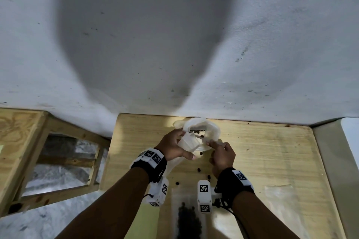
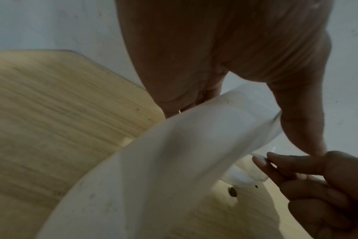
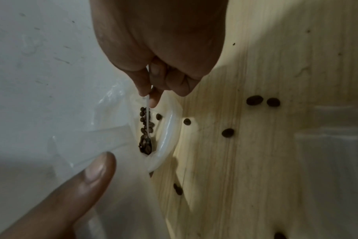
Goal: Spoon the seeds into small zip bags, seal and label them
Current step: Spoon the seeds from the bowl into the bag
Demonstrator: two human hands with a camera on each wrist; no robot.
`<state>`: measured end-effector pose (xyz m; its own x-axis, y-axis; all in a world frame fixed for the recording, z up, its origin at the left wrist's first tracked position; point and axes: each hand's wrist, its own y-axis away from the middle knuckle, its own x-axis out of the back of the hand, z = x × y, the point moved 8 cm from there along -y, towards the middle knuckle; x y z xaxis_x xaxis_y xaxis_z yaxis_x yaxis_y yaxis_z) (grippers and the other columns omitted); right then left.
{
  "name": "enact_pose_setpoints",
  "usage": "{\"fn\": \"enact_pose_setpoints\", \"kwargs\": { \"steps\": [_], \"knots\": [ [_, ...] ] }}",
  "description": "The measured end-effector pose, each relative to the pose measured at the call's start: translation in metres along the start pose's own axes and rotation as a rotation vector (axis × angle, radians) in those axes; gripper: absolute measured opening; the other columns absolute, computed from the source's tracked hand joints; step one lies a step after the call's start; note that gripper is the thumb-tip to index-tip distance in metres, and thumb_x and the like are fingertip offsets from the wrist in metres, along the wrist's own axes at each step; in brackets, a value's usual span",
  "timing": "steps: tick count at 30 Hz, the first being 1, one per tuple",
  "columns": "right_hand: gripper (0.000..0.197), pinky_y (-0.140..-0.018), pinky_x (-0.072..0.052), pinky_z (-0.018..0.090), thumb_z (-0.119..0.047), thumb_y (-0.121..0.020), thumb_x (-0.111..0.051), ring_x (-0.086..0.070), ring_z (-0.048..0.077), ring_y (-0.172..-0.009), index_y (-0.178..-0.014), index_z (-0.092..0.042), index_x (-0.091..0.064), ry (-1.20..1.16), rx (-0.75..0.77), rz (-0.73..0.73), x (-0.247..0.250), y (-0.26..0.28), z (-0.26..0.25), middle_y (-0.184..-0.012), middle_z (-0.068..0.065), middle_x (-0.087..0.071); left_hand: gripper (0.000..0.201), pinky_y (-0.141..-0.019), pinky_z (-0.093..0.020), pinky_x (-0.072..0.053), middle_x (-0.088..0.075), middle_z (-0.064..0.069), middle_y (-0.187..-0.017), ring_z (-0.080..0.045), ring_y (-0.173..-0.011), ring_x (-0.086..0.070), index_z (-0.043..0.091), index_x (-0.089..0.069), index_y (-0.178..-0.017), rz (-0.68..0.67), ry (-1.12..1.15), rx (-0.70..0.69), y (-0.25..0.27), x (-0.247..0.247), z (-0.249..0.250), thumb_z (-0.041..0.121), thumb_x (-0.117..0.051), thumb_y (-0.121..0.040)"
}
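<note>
My left hand point(image 1: 174, 146) holds a small translucent zip bag point(image 1: 189, 142) up over the back of the wooden table point(image 1: 262, 151); its thumb point(image 3: 88, 177) lies against the bag's side point(image 2: 194, 145). My right hand point(image 1: 216, 147) pinches the thin white spoon handle point(image 3: 147, 103). The spoon's bowl point(image 3: 146, 145) carries dark seeds and sits inside the white seed container point(image 1: 212, 132), among more seeds point(image 3: 145, 122). The spoon's tip reaches just past the zip bag's mouth in the head view.
Loose seeds point(image 3: 254, 100) lie scattered on the table near my hands. A filled zip bag point(image 1: 187, 215) lies at the near edge, empty bags point(image 1: 279, 198) to its right, a pale green pad point(image 1: 147, 221) to its left. A white wall rises directly behind.
</note>
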<state>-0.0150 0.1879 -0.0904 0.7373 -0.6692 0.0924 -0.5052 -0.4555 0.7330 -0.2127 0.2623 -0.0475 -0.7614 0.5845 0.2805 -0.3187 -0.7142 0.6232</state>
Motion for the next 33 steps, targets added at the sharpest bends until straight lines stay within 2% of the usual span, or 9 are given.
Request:
{"fn": "enact_pose_setpoints", "kwargs": {
  "steps": [4, 12, 19, 22, 26, 28, 30, 32, 33],
  "knots": [
    [0.035, -0.043, -0.023, 0.025, -0.009, -0.085, -0.073, -0.029, 0.015, -0.045, -0.067, -0.018, -0.044, -0.038, 0.018, -0.025, 0.006, -0.001, -0.002, -0.067, 0.009, -0.041, 0.106, -0.098, -0.038, -0.051, -0.063, 0.012, -0.121, -0.011, -0.111, -0.059, 0.027, -0.055, -0.131, 0.013, 0.022, 0.024, -0.001, 0.004, -0.002, 0.05, -0.092, -0.035],
    [0.034, -0.04, -0.022, 0.023, -0.002, -0.085, -0.068, -0.028, 0.011, -0.04, -0.067, -0.02, -0.046, 0.016, 0.097, -0.023, 0.027, 0.0, -0.022, -0.08, 0.016, -0.05, 0.095, -0.09, -0.032, -0.053, -0.068, 0.009, -0.115, -0.012, -0.109, -0.062, 0.026, -0.061, -0.123, 0.049, 0.097, 0.04, -0.002, 0.013, -0.004, 0.049, -0.095, -0.038],
    [0.035, -0.043, -0.02, 0.023, 0.0, -0.085, -0.066, -0.026, 0.014, -0.044, -0.066, -0.018, -0.043, -0.012, 0.261, -0.046, 0.047, 0.012, -0.07, -0.08, 0.022, -0.063, 0.128, -0.1, -0.039, -0.051, -0.06, 0.006, -0.131, -0.016, -0.118, -0.057, 0.024, -0.051, -0.137, 0.045, 0.035, 0.076, -0.001, 0.016, -0.002, 0.066, -0.092, -0.022],
    [0.035, -0.044, -0.021, 0.023, 0.0, -0.087, -0.067, -0.027, 0.015, -0.044, -0.067, -0.016, -0.043, -0.036, 0.347, -0.099, 0.05, 0.021, -0.094, -0.08, 0.022, -0.064, 0.124, -0.1, -0.041, -0.051, -0.059, 0.007, -0.13, -0.015, -0.117, -0.057, 0.025, -0.049, -0.138, 0.04, -0.004, 0.066, 0.001, 0.014, 0.002, 0.061, -0.093, -0.027],
    [0.033, -0.045, -0.029, 0.022, 0.004, -0.088, -0.066, -0.047, 0.004, -0.043, -0.071, -0.008, -0.041, 0.049, 0.489, -0.187, 0.039, 0.037, -0.119, -0.082, 0.031, -0.063, 0.116, -0.1, -0.037, -0.048, -0.052, 0.007, -0.137, -0.016, -0.122, -0.052, 0.023, -0.042, -0.143, 0.043, -0.039, 0.031, 0.001, 0.01, 0.009, 0.047, -0.095, -0.043],
    [0.033, -0.051, -0.039, 0.023, 0.005, -0.086, -0.069, -0.058, 0.013, -0.052, -0.072, -0.001, -0.04, 0.136, 0.578, -0.23, 0.029, 0.042, -0.126, -0.085, 0.038, -0.06, 0.112, -0.097, -0.032, -0.046, -0.049, 0.009, -0.136, -0.014, -0.12, -0.049, 0.023, -0.041, -0.144, 0.049, -0.04, 0.008, 0.001, 0.007, 0.011, 0.04, -0.096, -0.048],
    [0.036, -0.057, -0.04, 0.028, 0.0, -0.084, -0.074, -0.06, 0.028, -0.057, -0.072, -0.002, -0.041, 0.255, 0.665, -0.286, 0.018, 0.048, -0.129, -0.073, 0.022, -0.059, 0.109, -0.093, -0.028, -0.043, -0.047, 0.012, -0.132, -0.012, -0.117, -0.047, 0.022, -0.041, -0.143, 0.058, -0.043, -0.011, 0.001, 0.006, 0.014, 0.036, -0.096, -0.051],
    [0.037, -0.053, -0.037, 0.027, -0.004, -0.083, -0.078, -0.048, 0.018, -0.05, -0.069, -0.011, -0.045, 0.375, 0.739, -0.335, 0.009, 0.058, -0.13, -0.067, 0.001, -0.063, 0.107, -0.09, -0.027, -0.042, -0.048, 0.011, -0.132, -0.012, -0.118, -0.048, 0.021, -0.043, -0.142, 0.069, -0.054, -0.026, 0.001, 0.005, 0.016, 0.034, -0.097, -0.051],
    [0.037, -0.052, -0.037, 0.026, -0.005, -0.083, -0.079, -0.046, 0.014, -0.05, -0.067, -0.017, -0.047, 0.394, 0.762, -0.341, 0.009, 0.061, -0.131, -0.068, -0.001, -0.067, 0.106, -0.089, -0.027, -0.042, -0.048, 0.01, -0.132, -0.013, -0.118, -0.048, 0.021, -0.043, -0.142, 0.073, -0.059, -0.03, 0.001, 0.005, 0.016, 0.033, -0.097, -0.051]
  ]
}}
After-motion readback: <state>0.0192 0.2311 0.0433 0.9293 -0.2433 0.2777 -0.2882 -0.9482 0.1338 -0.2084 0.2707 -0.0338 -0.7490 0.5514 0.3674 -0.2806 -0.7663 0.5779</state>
